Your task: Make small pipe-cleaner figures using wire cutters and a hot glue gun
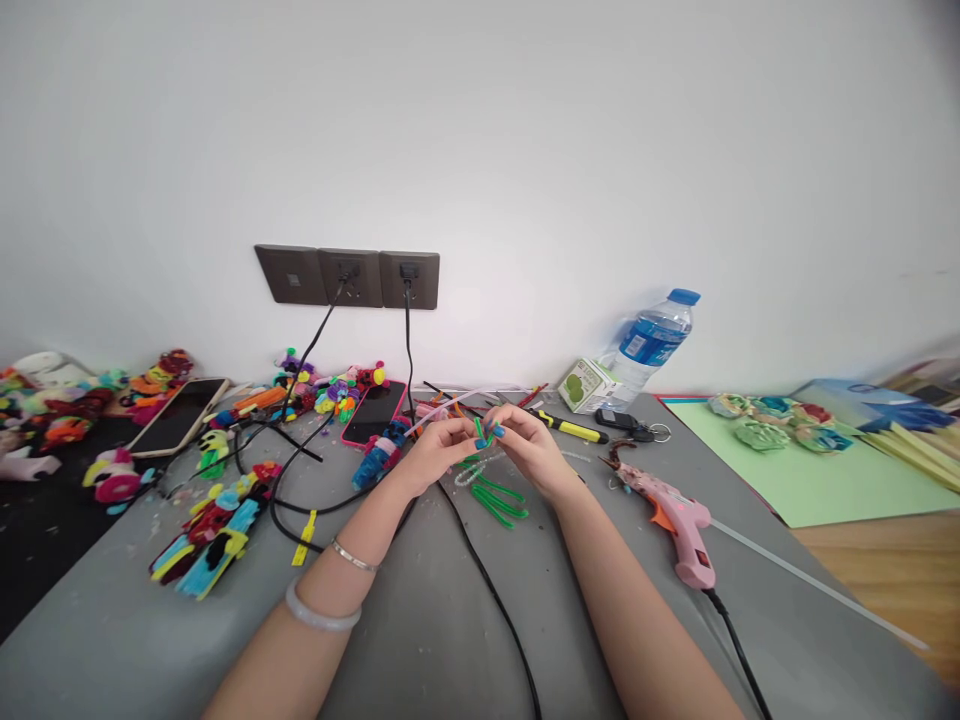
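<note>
One green pipe cleaner (pixel 480 430) is pinched between my two hands, above the middle of the grey desk (pixel 465 640). On my left hand (pixel 444 447), thumb and forefinger come together on it, the other fingers curled. My right hand (pixel 529 450) meets it from the other side, thumb and forefinger also closed on the green; how hard they press, I cannot tell. Just below my fingertips are green loops (pixel 499 502), near a string of clear beads (pixel 480 464). Left of my hands lie a blue fuzzy figure (pixel 373 458) and a phone (pixel 375 413); well to the right, a pink glue gun (pixel 686 530).
</note>
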{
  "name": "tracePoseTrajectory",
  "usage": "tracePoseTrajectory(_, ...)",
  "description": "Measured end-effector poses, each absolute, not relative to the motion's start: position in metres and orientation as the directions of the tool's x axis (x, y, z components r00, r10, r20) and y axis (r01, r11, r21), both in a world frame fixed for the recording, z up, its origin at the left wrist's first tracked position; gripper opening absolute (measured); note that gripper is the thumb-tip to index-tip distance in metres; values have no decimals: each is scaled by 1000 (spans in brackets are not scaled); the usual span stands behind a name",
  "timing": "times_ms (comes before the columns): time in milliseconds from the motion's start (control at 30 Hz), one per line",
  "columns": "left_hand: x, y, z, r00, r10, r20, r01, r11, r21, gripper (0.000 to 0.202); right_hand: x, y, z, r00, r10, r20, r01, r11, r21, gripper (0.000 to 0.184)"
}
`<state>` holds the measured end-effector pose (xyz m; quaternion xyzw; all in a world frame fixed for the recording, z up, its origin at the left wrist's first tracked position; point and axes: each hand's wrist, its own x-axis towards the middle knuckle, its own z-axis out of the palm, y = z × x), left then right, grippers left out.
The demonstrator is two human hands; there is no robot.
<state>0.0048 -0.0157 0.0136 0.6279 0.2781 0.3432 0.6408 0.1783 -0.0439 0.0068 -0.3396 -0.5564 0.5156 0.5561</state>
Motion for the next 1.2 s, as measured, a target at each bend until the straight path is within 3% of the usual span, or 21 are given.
tracePoseTrajectory(200, 5, -19, 17, 669, 740, 66, -128, 26, 991, 36, 180, -46, 8, -237, 934, 268, -271, 201, -941, 15)
tracePoseTrajectory(367, 7, -18, 14, 591, 806, 28, -134, 64, 989, 38, 181, -44, 8, -163, 957, 239, -259, 192, -947, 18)
tracePoseTrajectory(600, 7, -13, 7, 508, 851, 132, -167, -52, 985, 33, 180, -42, 8, -159, 967, 199, -235, 158, -959, 24)
tracePoseTrajectory(867, 4, -18, 17, 618, 775, 136, -125, -73, 989, 34, 181, -45, 11, -228, 964, 139, -231, 85, -969, 32)
tracePoseTrajectory(1200, 4, -18, 17, 622, 770, 144, -135, -76, 988, 34, 181, -48, 15, -275, 956, 106, -261, 32, -965, 24)
